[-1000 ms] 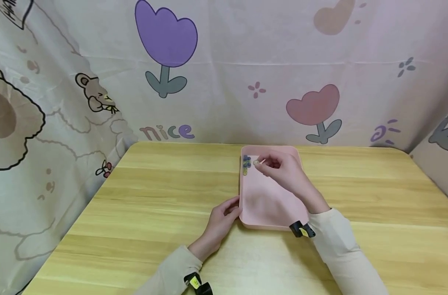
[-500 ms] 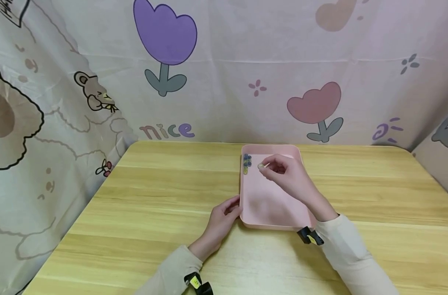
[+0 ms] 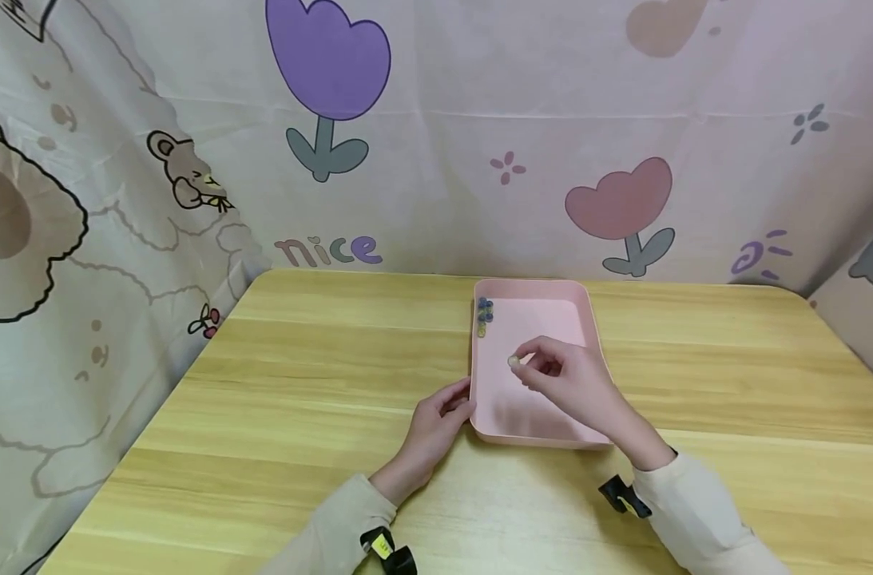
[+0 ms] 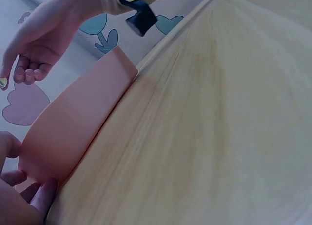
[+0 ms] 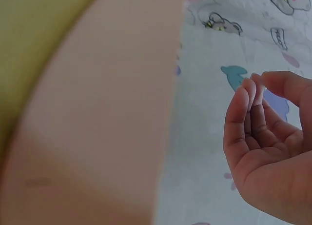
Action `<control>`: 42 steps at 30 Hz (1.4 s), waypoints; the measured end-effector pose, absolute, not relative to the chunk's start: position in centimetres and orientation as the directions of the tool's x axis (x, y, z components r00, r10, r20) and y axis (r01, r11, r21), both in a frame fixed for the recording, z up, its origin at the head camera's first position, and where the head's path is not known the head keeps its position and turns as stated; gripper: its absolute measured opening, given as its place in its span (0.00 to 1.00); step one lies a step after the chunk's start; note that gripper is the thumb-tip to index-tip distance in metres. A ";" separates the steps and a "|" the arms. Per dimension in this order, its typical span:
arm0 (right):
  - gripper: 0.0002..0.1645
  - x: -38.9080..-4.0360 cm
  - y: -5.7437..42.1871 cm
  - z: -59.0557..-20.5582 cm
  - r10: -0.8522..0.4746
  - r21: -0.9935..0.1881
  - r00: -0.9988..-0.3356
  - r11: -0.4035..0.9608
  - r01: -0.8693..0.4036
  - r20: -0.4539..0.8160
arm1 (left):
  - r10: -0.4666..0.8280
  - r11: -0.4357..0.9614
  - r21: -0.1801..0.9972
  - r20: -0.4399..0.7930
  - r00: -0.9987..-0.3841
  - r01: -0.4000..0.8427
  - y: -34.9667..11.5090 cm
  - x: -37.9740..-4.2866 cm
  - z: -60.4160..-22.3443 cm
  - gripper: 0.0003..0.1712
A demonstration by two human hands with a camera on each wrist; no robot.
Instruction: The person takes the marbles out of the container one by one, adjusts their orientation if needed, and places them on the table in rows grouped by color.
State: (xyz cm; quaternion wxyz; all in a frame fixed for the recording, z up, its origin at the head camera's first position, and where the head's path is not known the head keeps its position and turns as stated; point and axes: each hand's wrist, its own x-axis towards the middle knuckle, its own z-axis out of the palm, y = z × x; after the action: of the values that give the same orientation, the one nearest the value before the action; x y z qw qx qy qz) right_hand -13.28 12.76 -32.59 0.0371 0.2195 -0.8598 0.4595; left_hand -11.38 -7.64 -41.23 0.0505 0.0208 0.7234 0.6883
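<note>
Pinches small yellowish bead (image 3: 513, 362) between thumb and fingertips of right hand (image 3: 576, 385), above pink tray (image 3: 540, 319); touches tray's left wall with left hand (image 3: 434, 427), thumb and fingers apart.

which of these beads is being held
The small, pale yellowish bead pinched by the right hand; the blue and yellow beads sit clustered inside the pink rectangular tray, untouched.

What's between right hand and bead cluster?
In the head view: the pale bead the right hand pinches, then bare pink tray before the bead cluster.
</note>
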 end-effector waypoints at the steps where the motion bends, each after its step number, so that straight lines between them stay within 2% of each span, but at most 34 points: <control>1: 0.05 -13.1 12.7 -32.8 -0.348 -0.766 -0.898 0.488 -0.418 0.269 | 0.098 0.055 0.998 -0.044 -0.994 -0.039 -7.7 -11.4 -41.2 0.24; 5: 0.04 -12.4 12.4 -33.4 -0.358 -0.743 -0.893 0.510 -0.433 0.274 | 0.094 0.050 0.998 -0.051 -0.994 -0.047 -7.7 -11.4 -41.2 0.24; 18: 0.03 -11.5 11.7 -34.0 -0.397 -0.777 -0.879 0.453 -0.438 0.264 | 0.099 0.054 0.997 -0.052 -0.994 -0.047 -7.7 -11.3 -41.0 0.24; 42: 0.02 -9.4 9.8 -35.2 -0.514 -0.781 -0.816 0.382 -0.494 0.264 | 0.097 0.058 0.998 -0.034 -0.995 -0.028 -7.7 -11.2 -41.0 0.24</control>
State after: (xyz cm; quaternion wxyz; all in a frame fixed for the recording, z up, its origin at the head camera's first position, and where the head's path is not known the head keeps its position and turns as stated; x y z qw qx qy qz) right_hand -9.45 9.76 -35.15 -0.0110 0.3032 -0.8313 0.4658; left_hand -11.17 -7.68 -40.96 0.0456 0.0237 0.7257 0.6860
